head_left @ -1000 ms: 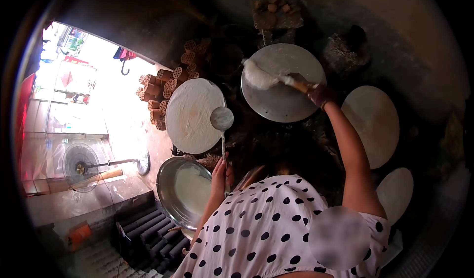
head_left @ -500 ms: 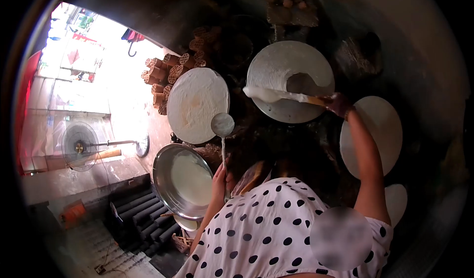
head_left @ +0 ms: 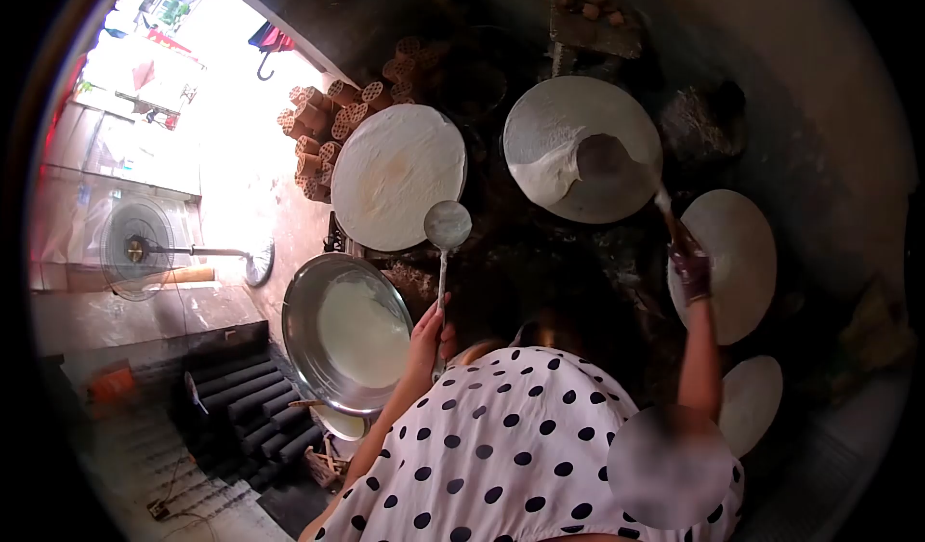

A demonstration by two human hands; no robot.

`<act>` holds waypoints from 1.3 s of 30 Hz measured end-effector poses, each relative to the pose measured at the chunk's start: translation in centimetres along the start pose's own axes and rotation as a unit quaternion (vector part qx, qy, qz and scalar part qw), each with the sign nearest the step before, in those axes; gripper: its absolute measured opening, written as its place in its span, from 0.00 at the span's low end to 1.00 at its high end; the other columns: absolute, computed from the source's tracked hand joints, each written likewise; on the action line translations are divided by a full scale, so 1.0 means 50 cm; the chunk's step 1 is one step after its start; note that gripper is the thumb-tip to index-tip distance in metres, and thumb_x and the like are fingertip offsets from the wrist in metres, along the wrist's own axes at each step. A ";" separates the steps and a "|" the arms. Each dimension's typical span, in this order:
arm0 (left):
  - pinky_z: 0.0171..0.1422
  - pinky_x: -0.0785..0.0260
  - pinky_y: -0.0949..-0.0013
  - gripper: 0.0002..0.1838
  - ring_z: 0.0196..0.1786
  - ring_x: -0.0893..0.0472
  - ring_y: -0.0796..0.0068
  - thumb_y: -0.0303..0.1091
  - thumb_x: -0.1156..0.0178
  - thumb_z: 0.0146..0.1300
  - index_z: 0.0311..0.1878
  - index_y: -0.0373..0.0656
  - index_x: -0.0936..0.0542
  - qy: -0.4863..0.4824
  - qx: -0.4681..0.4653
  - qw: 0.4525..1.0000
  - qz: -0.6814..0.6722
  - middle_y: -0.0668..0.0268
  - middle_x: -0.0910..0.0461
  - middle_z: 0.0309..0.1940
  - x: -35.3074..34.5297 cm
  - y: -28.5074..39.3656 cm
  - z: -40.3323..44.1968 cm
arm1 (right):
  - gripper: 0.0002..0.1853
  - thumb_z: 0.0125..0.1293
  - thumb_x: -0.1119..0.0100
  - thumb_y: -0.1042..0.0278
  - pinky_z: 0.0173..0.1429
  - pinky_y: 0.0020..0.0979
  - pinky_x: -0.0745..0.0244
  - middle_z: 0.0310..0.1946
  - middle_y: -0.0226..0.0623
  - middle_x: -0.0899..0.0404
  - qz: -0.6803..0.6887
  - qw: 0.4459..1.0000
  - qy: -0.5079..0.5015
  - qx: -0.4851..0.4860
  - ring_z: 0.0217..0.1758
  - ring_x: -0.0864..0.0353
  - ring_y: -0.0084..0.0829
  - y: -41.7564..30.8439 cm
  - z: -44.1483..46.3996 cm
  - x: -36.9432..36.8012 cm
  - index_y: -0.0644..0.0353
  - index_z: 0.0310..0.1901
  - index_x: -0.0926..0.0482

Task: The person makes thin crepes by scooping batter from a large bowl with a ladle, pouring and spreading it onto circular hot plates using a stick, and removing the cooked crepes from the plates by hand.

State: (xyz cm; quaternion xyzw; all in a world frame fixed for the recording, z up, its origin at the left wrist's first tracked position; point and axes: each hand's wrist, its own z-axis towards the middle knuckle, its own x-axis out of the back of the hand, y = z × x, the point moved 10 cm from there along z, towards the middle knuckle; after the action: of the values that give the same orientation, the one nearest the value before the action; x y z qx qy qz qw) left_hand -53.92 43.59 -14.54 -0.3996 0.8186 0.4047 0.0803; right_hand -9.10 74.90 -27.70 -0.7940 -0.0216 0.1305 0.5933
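My left hand (head_left: 427,340) grips the handle of a ladle (head_left: 448,225), whose bowl is upturned near the lower edge of a round surface covered with a white sheet (head_left: 397,171). Below it stands a metal basin (head_left: 293,322) of white batter (head_left: 364,330). My right hand (head_left: 691,267), in a dark glove, is closed round a wooden-handled spatula (head_left: 665,200); its white-coated end is at the right rim of a round griddle (head_left: 602,212). White batter (head_left: 551,168) is heaped and wrinkled on the griddle's left part, beside a dark round patch.
Two pale round discs (head_left: 752,291) (head_left: 753,402) are at the right. Perforated clay-coloured cylinders (head_left: 313,118) are stacked at upper left. Dark cylinders (head_left: 255,412) lie at lower left, below a standing fan (head_left: 140,248). A small block stand (head_left: 593,33) is at the top.
My right hand has moved down, drawing the spatula from across the griddle to its right rim. Batter now lies bunched on the griddle's left. My left hand still holds the ladle.
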 end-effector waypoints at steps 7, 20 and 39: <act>0.17 0.45 0.77 0.23 0.14 0.39 0.83 0.38 0.55 0.74 0.70 0.52 0.36 -0.033 0.013 0.998 0.056 0.73 0.37 0.19 0.082 -0.010 -0.019 | 0.22 0.62 0.46 0.45 0.44 0.42 0.24 0.30 0.45 0.16 -0.366 0.916 0.163 0.036 0.38 0.16 0.47 0.090 0.018 -0.614 0.58 0.40 0.17; 0.17 0.45 0.77 0.23 0.13 0.40 0.81 0.39 0.58 0.75 0.71 0.48 0.39 -0.028 0.012 0.998 0.056 0.72 0.38 0.18 0.227 0.003 -0.129 | 0.13 0.59 0.42 0.57 0.11 0.33 0.38 0.10 0.31 0.30 0.056 0.953 0.147 -0.260 0.07 0.33 0.30 0.212 -0.047 -0.727 0.52 0.21 0.27; 0.19 0.46 0.78 0.22 0.15 0.39 0.82 0.40 0.57 0.75 0.69 0.50 0.35 -0.073 0.002 0.994 0.086 0.73 0.38 0.18 0.148 0.020 -0.110 | 0.17 0.63 0.44 0.53 0.12 0.34 0.38 0.11 0.34 0.29 -0.087 0.949 0.164 -0.253 0.08 0.31 0.31 0.189 -0.170 -0.374 0.57 0.24 0.24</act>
State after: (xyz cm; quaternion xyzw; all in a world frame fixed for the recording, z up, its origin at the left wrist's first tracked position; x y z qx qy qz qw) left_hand -58.53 35.57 -13.67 -0.2971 0.8429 0.4361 0.1054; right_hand -26.29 60.63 -31.04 -0.9237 -0.0251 -0.0632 0.3771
